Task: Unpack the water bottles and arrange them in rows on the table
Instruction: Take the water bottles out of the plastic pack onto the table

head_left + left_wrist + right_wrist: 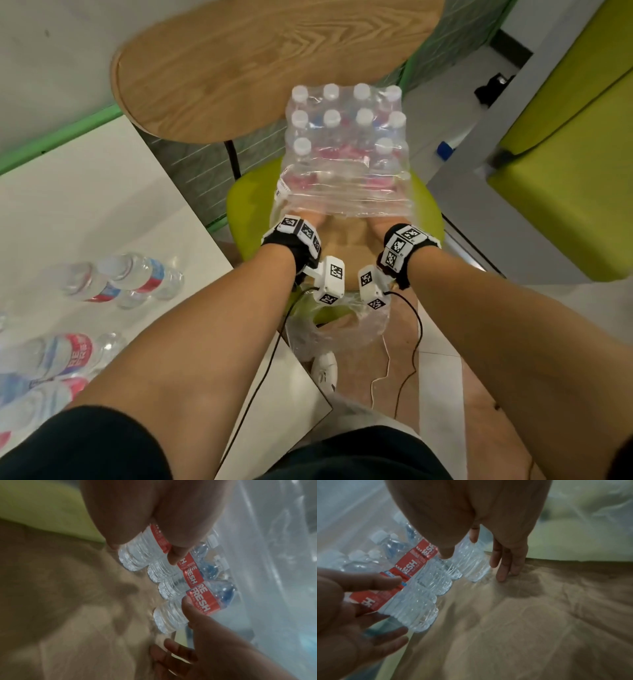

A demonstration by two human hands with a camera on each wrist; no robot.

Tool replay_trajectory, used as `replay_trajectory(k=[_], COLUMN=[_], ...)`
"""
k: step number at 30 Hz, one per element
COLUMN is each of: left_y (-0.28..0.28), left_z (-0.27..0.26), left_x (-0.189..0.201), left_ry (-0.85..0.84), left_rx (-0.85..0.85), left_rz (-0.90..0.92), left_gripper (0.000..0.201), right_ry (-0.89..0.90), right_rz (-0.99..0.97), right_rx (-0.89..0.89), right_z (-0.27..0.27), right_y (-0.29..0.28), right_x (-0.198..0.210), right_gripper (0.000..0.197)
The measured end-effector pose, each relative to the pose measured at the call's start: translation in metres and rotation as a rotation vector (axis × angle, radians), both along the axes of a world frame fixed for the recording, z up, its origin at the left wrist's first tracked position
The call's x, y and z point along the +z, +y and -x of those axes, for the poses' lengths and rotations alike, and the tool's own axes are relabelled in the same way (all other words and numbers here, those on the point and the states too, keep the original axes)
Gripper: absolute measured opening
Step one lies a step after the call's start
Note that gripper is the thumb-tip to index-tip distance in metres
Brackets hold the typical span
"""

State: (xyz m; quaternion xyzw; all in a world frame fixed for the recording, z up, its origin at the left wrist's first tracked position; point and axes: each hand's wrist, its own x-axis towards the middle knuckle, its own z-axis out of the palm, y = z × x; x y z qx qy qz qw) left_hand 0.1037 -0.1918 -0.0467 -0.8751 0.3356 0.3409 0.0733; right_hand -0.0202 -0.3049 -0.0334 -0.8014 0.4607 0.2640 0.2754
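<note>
A shrink-wrapped pack of water bottles (pixel 346 150) with white caps stands on a green chair (pixel 246 212). Both hands reach into the torn near end of the wrap. My left hand (pixel 301 222) has thumb and fingers either side of the left end bottle (pixel 137 555) of the nearest row. My right hand (pixel 383 224) holds the right end bottle (pixel 471 563) the same way, with its fingertips (pixel 502 574) touching the brown sheet underneath. The bottles carry red labels. Several unpacked bottles (pixel 126 277) are on the white table (pixel 102 205) at my left.
A round wooden table (pixel 257 61) stands beyond the chair. Loose clear wrap (pixel 342 329) hangs off the chair's near edge, above my shoe. Cables trail from both wrists. A green sofa (pixel 565 171) is at the right.
</note>
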Motion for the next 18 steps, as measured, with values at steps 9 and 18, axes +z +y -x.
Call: replay_trajectory(k=[9, 18], left_y=[-0.010, 0.023], left_z=[-0.004, 0.018], left_x=[0.016, 0.002], left_ry=[0.208, 0.317], left_rx=[0.208, 0.324], left_rz=[0.170, 0.230], left_gripper=[0.045, 0.054], right_ry=[-0.073, 0.210], right_rz=[-0.024, 0.095], right_rx=[-0.069, 0.250], right_z=[-0.018, -0.006], right_y=[-0.010, -0.019], right_x=[-0.005, -0.021], right_gripper=[0.034, 0.066])
